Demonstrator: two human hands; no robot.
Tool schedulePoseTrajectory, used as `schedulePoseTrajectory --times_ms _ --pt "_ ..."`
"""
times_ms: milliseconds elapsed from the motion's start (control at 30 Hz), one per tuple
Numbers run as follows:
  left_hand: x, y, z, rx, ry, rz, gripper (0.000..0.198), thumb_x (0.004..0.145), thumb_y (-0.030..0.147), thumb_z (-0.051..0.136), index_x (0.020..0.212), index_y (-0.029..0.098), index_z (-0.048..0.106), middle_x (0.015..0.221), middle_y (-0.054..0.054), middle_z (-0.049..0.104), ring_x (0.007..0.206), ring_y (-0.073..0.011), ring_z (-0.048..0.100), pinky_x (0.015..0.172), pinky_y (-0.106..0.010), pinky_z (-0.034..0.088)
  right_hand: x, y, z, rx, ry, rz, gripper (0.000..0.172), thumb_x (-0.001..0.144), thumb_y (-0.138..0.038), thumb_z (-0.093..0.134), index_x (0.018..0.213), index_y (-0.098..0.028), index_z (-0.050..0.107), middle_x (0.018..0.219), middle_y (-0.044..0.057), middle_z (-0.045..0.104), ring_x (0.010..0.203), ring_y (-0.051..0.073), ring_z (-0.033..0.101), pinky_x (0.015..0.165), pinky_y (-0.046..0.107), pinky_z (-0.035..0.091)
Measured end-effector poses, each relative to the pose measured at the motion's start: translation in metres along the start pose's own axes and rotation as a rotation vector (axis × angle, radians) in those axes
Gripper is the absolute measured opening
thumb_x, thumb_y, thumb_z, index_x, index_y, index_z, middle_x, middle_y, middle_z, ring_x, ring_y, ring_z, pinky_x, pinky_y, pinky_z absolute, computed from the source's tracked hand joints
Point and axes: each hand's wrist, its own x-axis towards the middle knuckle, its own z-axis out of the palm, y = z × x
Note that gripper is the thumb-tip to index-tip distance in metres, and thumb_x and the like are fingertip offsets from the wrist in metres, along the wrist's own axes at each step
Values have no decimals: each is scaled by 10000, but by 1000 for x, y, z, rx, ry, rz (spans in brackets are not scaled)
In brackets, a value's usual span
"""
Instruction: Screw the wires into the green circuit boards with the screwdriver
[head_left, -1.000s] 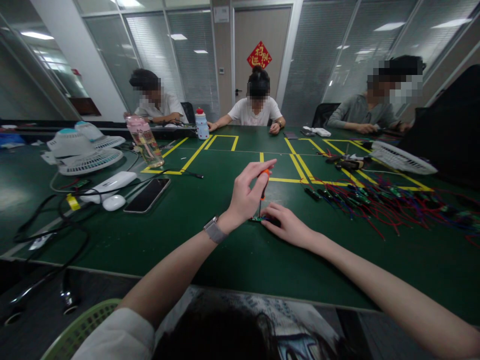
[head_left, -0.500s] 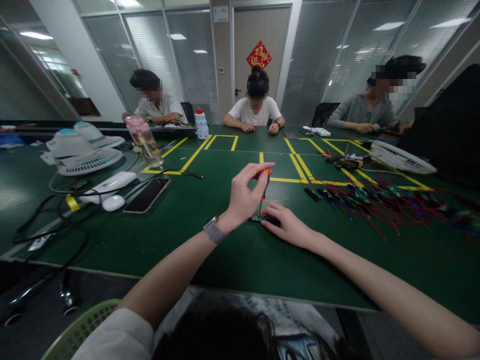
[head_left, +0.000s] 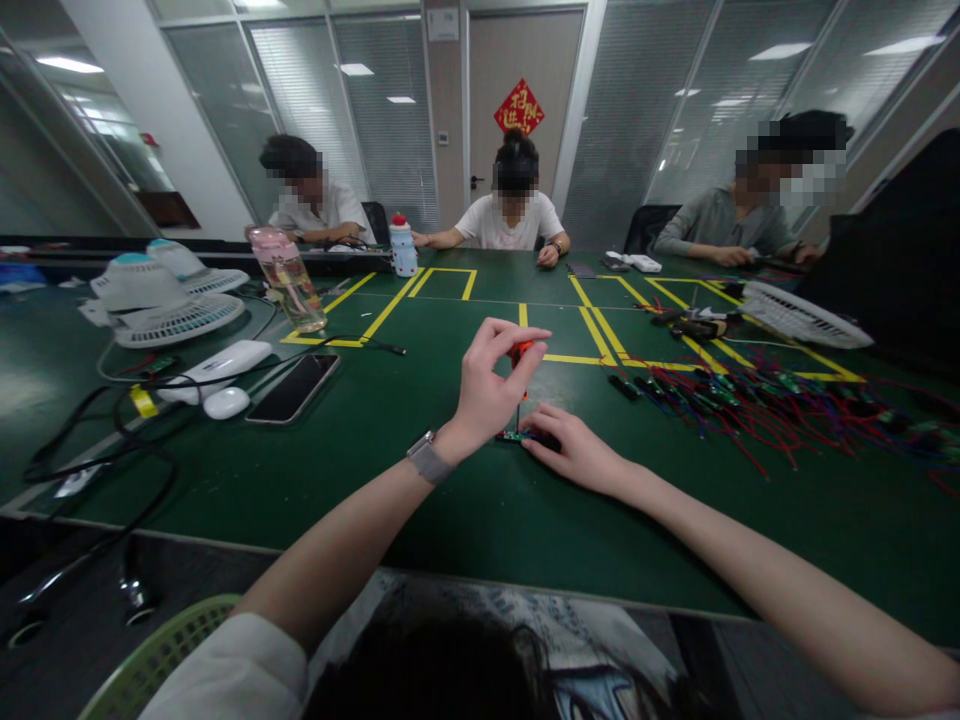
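My left hand (head_left: 491,375), with a grey watch at its wrist, grips the orange and black handle of a screwdriver (head_left: 523,394). The screwdriver stands nearly upright, its shaft pointing down at a small green circuit board (head_left: 513,436) on the green table. My right hand (head_left: 571,450) rests on the table just right of the board, with its fingertips closed on the board's right end and a dark part beside it. The screwdriver's tip is too small to make out.
Many circuit boards with red and blue wires (head_left: 720,395) lie at the right. A phone (head_left: 294,389), a white mouse (head_left: 226,403), cables, fans (head_left: 165,310) and a pink-lidded bottle (head_left: 289,285) are at the left. Three people sit across the table (head_left: 465,530).
The screwdriver leans slightly differently, and my left fingers have shifted a little around its handle. The person opposite has stretched an arm toward the blue bottle. My right hand has stayed in place.
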Motion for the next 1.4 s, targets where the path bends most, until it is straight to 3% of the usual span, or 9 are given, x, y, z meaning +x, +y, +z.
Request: schedulePoseTrajectory --times_ms 167,367,567,767,967,1067,1200,1400 --pt "0 0 0 -121 -79 -20 273 958 220 415 1106 222 645 1022 -49 637 917 -138 604 816 -281 490 0 0 0 -8 -3 4 98 889 -189 541 965 -179 602 874 46 550 794 178 547 731 307 465" --pt "0 0 0 4 -21 15 158 882 257 580 983 216 694 870 -23 569 804 -127 553 750 -267 477 0 0 0 -2 -7 9 85 885 -187 544 949 -181 599 875 47 551 788 180 544 728 312 464" --pt "-1 0 0 -131 -95 -8 281 956 230 421 1133 232 639 1010 -46 636 904 -138 602 817 -288 491 0 1 1 9 -2 2 97 883 -191 547 961 -187 604 882 49 558 799 184 547 734 317 469" --pt "-1 -1 1 -19 -31 6 169 876 274 589 996 212 692 882 -27 584 799 -126 565 735 -262 486 0 1 0 -4 -6 3 89 889 -191 539 951 -182 601 885 51 555 806 186 546 743 319 467" --pt "-1 -1 0 -157 -95 -32 285 960 234 414 1143 230 632 1053 -54 636 920 -137 618 834 -293 500 0 1 0 5 -9 5 102 888 -188 539 971 -182 598 901 53 556 805 182 548 741 314 468" --pt "-2 -1 1 -187 -74 -67 254 938 230 473 1146 210 617 1031 -54 660 873 -129 637 786 -271 514 0 1 0 -3 -9 8 99 887 -188 539 967 -183 597 888 48 553 800 182 548 736 312 464" --pt "-1 0 0 -47 -30 -23 172 883 240 576 1018 199 674 946 -37 628 838 -124 598 749 -250 495 0 1 0 1 -9 7 99 885 -182 540 966 -180 597 899 52 554 810 184 547 739 309 462" --pt "0 -1 0 -144 -93 -26 289 957 189 402 1128 209 634 1075 -56 652 988 -139 608 873 -287 482 0 1 1 1 -20 20 103 887 -177 542 974 -171 597 891 51 549 802 181 542 745 310 459"
